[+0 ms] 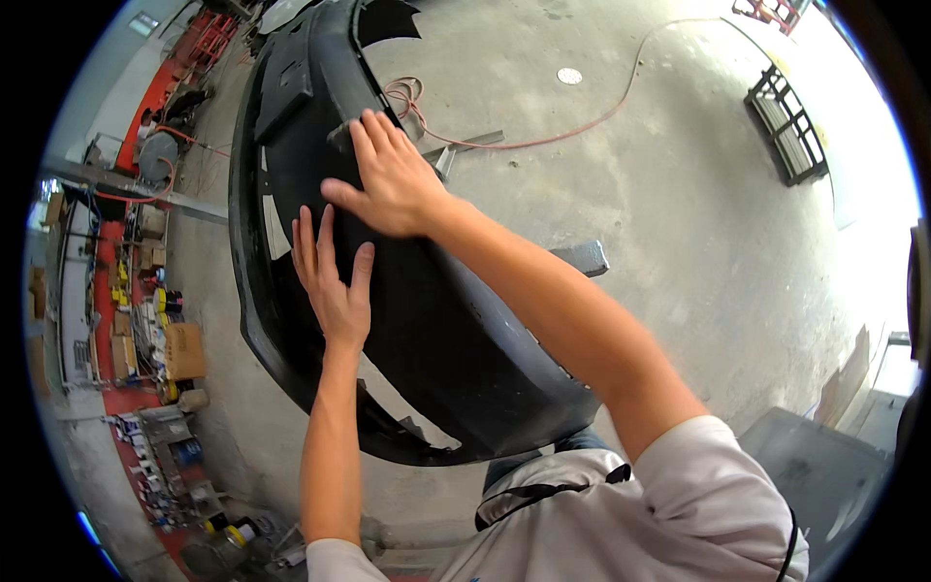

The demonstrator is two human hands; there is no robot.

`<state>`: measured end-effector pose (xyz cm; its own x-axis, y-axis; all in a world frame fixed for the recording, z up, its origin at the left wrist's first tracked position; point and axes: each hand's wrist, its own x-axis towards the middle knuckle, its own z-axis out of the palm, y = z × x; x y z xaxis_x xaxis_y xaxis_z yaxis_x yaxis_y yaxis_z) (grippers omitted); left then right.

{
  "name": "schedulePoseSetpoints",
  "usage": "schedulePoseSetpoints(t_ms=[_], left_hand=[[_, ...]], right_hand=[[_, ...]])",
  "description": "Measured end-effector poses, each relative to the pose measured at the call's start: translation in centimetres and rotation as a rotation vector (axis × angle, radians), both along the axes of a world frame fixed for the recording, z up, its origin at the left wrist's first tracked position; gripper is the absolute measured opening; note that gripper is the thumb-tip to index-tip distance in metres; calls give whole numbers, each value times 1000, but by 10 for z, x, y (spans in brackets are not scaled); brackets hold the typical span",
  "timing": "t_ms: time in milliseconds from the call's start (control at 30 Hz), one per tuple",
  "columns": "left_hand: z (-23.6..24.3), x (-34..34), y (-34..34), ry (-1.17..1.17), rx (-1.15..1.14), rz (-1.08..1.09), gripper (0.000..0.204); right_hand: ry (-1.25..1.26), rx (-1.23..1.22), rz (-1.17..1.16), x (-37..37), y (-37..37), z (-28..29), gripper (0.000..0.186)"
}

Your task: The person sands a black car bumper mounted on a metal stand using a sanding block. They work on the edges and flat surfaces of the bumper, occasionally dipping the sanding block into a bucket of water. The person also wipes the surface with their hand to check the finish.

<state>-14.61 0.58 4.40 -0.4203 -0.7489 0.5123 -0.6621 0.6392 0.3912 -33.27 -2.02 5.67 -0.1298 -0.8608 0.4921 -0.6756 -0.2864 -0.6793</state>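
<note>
A large black car bumper cover (485, 378) stretches away in front of me, with long openings along its left side. My left hand (333, 286) is over its middle, fingers spread and thumb apart, with nothing in it. Farther up, my right hand (393, 184) reaches across the bumper's right edge, its fingers stretched out and its thumb pointing left. Both hands lie flat on or just above the black surface; whether they press on it I cannot tell. Beside the right fingertips shows a small dark piece (339, 137), too indistinct to name.
A padded support arm (582, 258) juts out right of the bumper. A red hose (572, 134) crosses the concrete floor near a metal bar (475, 142). A black rack (787, 126) stands far right. Boxes (183, 351) and cans line the left wall; a grey cabinet (805, 475) is lower right.
</note>
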Motion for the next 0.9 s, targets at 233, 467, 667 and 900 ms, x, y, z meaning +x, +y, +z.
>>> schedulePoseSetpoints(t_ms=[233, 467, 667, 900], left_hand=[[5, 21, 6, 56, 19, 90, 55], [2, 11, 9, 309, 53, 131, 47], [-35, 5, 25, 416, 33, 190, 48], [-33, 22, 138, 382, 257, 40, 59]], right_hand=[[76, -83, 109, 32, 105, -14, 82], [384, 192, 202, 35, 271, -58, 72], [528, 108, 239, 22, 158, -5, 76], [731, -24, 44, 26, -42, 28, 80]])
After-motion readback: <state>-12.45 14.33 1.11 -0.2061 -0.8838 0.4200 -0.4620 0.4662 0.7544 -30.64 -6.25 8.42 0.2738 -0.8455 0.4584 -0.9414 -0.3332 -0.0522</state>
